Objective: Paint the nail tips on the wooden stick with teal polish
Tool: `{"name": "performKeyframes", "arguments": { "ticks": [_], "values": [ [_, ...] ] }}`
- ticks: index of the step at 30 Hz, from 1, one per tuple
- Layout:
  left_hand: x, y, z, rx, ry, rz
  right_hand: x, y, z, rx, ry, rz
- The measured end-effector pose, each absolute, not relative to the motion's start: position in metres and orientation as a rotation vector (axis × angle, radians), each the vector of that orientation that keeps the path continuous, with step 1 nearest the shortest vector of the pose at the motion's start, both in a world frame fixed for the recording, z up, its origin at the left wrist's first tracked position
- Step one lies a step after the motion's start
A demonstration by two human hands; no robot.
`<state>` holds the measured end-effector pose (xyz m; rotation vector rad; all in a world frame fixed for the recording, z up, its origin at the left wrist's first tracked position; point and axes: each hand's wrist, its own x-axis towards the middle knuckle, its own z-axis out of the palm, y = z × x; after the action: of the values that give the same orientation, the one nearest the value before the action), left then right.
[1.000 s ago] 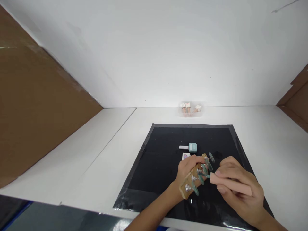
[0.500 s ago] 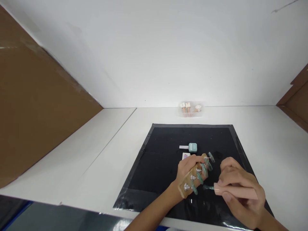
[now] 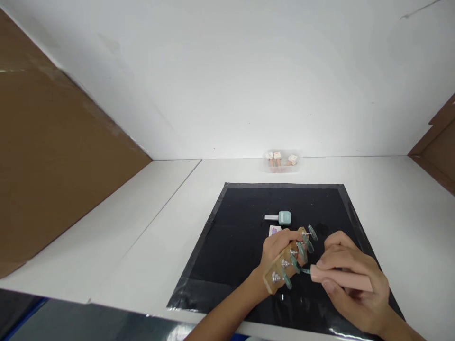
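My left hand (image 3: pixel 275 248) is closed around a wooden nail-tip holder (image 3: pixel 279 270), which is tilted over the black mat. Several green false nails (image 3: pixel 295 263) stand out from it on silver metal stems. My right hand (image 3: pixel 355 279) pinches a pink nail polish brush (image 3: pixel 341 278) by its long cap. Green polish coats the bristles, and their tip is at or very near one of the lower nails; I cannot tell whether they touch. Just beyond my left hand lies a white polish bottle with a printed picture (image 3: pixel 274 230), partly hidden by my fingers.
A teal nail polish bottle (image 3: pixel 285 218) with a silver cap lies on the black mat (image 3: pixel 245 203). Behind the mat, a clear plastic box (image 3: pixel 283 169) holds several white-and-pink bottles near the white wall. Brown boards flank the white table (image 3: pixel 159 227).
The brush first drew back right and down from the nails, then came left again to a nail lower on the holder. My left hand has barely moved.
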<state>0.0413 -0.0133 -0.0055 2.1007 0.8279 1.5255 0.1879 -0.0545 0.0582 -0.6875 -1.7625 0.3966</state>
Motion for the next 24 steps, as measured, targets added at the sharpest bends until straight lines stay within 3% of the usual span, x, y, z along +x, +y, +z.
{"name": "performKeyframes", "arguments": {
  "ticks": [4, 8, 16, 24],
  "values": [
    [0.041, -0.016, 0.006, 1.991, 0.936, 1.372, 0.187, -0.055, 0.059, -0.657, -1.763, 0.4],
    [0.036, -0.018, 0.013, 1.513, 0.964, 0.985, 0.189, -0.055, 0.053, -0.631, -1.678, 0.428],
    [0.023, -0.013, -0.009, 0.833, 0.176, 0.242, 0.197, -0.057, 0.032, -0.819, -1.444, 0.493],
    [0.021, -0.005, -0.006, 0.737, 0.021, -0.004, 0.192, -0.054, 0.05, -0.752, -1.604, 0.496]
  ]
}}
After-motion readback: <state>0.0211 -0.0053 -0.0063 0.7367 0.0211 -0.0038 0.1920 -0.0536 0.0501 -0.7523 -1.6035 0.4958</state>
